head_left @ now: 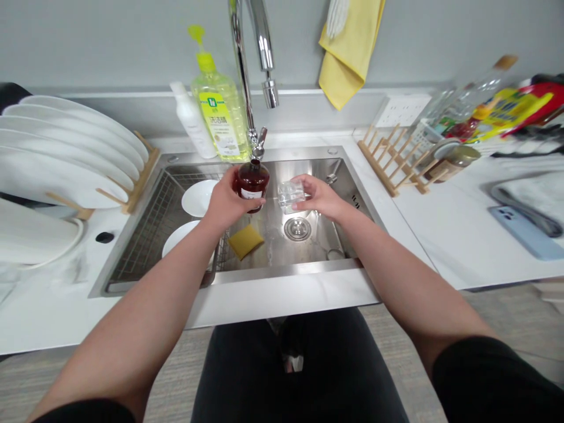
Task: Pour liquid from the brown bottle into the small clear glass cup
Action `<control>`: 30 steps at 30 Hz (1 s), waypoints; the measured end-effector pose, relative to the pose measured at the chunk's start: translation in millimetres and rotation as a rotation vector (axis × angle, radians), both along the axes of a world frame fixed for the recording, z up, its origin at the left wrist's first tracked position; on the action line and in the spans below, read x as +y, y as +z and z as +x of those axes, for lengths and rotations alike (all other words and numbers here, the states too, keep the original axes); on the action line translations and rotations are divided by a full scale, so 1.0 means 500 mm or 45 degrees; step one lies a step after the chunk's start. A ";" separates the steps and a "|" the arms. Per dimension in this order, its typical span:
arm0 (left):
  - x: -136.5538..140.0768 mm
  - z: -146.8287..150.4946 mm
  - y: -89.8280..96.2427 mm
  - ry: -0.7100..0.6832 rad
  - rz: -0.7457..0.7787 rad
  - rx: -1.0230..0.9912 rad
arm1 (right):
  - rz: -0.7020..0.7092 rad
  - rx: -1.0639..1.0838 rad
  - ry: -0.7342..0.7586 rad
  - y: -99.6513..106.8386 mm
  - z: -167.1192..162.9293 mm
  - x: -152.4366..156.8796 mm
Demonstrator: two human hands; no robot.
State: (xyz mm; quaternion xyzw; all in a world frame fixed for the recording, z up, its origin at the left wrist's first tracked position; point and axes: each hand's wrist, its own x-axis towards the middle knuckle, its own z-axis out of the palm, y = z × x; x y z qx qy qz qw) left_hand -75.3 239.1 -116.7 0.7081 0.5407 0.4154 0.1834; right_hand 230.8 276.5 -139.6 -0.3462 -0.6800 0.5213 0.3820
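Note:
Above the sink (273,267), my left hand (227,202) is closed around a dark amber bottle (252,179) with a white label and an open neck. The bottle is upright below the faucet (253,138). To its right, my right hand (321,197) grips a small clear drinking glass (291,195) from its right side. A gap separates bottle and glass. On the sink floor below my left hand lies a yellow sponge (245,241). The drain (297,229) shows under the glass.
A wire basket (145,235) with white bowls (199,198) fills the sink's left side. Behind stand a dish soap bottle (220,117) and a white bottle (194,120). Plates (66,158) stand at left; a wooden rack (392,161) and a phone (526,229) are at right.

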 end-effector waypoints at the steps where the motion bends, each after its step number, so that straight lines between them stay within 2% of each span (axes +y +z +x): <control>1: -0.004 -0.002 0.003 0.002 0.042 -0.004 | -0.020 0.015 -0.009 0.004 -0.001 -0.003; 4: -0.022 -0.007 0.019 0.021 0.149 -0.027 | -0.067 0.061 -0.053 0.014 -0.001 -0.015; 8: -0.061 -0.008 0.057 0.034 0.171 -0.143 | -0.109 0.148 -0.109 0.027 0.002 -0.030; 13: -0.159 -0.017 0.102 0.060 0.153 -0.439 | -0.145 0.251 -0.128 0.038 0.010 -0.046; 17: -0.281 -0.033 0.103 0.152 0.060 -0.600 | -0.132 0.348 -0.136 0.043 0.014 -0.063; 23: -0.448 -0.050 0.084 0.281 -0.113 -0.595 | -0.120 0.368 -0.117 0.042 0.021 -0.096; 26: -0.492 -0.054 0.088 0.295 -0.143 -0.564 | -0.105 0.359 -0.120 0.039 0.025 -0.118; 30: -0.509 -0.058 0.105 0.243 -0.173 -0.531 | -0.114 0.334 -0.148 0.033 0.034 -0.155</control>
